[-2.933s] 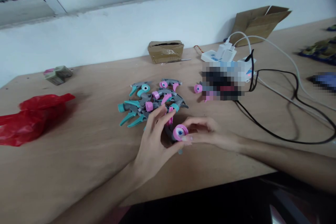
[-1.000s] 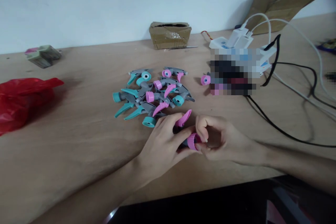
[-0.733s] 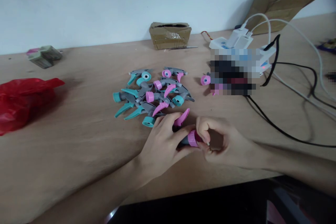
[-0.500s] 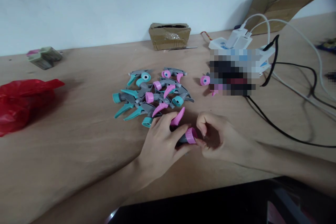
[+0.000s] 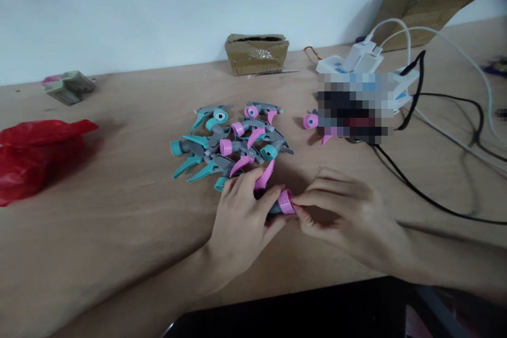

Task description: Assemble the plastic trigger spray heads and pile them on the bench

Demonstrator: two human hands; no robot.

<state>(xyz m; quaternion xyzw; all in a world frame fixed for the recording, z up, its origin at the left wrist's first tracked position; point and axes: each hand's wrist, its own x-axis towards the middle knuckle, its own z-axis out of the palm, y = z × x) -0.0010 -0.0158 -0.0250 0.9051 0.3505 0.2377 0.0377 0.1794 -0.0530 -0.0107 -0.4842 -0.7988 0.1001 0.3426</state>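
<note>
My left hand is wrapped round a grey and pink trigger spray head. Its pink screw collar faces right, and the pink trigger points up past my fingers. At the mouth of that collar, the thumb and forefinger of my right hand are pinched together; whatever they hold there, if anything, is too small to make out. Just beyond my left hand lies a heap of several grey spray heads, some with teal collars and triggers, others with pink ones.
Another pink spray head lies at the right by a blurred-out patch. Behind it stands a white power strip with chargers and cables. A small cardboard box, a larger carton and a red plastic bag are also on the table.
My right hand has turned, and its fingers have come from a loose curl to a pinch at the collar's mouth. The left hand keeps its hold, with the spray head shifted slightly.
</note>
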